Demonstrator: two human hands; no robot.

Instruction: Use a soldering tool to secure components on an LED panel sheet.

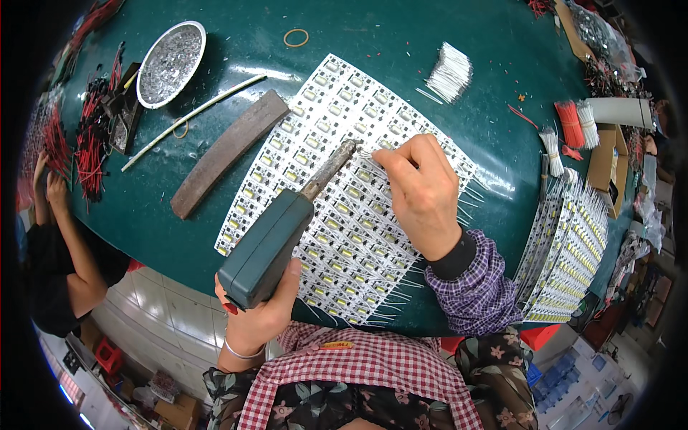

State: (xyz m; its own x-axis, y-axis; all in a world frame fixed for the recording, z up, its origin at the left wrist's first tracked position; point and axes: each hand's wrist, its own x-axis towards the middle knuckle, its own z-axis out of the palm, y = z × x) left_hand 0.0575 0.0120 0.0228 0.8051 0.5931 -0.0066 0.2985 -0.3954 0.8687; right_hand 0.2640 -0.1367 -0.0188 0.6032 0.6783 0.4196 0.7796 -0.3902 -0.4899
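My left hand (259, 322) is closed around the dark green body of a soldering gun (266, 247). The gun's metal tip reaches up and right onto a white sheet of LED circuit boards (304, 136) with rows of yellowish LEDs. Just right of the tip, my right hand (428, 197) is pinched low over the sheet. A short white wire (365, 153) shows at its fingertips; the rest of it is hidden by the fingers. White wires stand out from the sheet's right and lower edges.
A brown curved bar (229, 154) and a pale stick (193, 122) lie left, near a metal bowl (170, 64) of grey bits. Cut white wires (450, 72) lie at the back. Wired boards (566, 251) are stacked right. Another person's arm (75, 244) is at far left.
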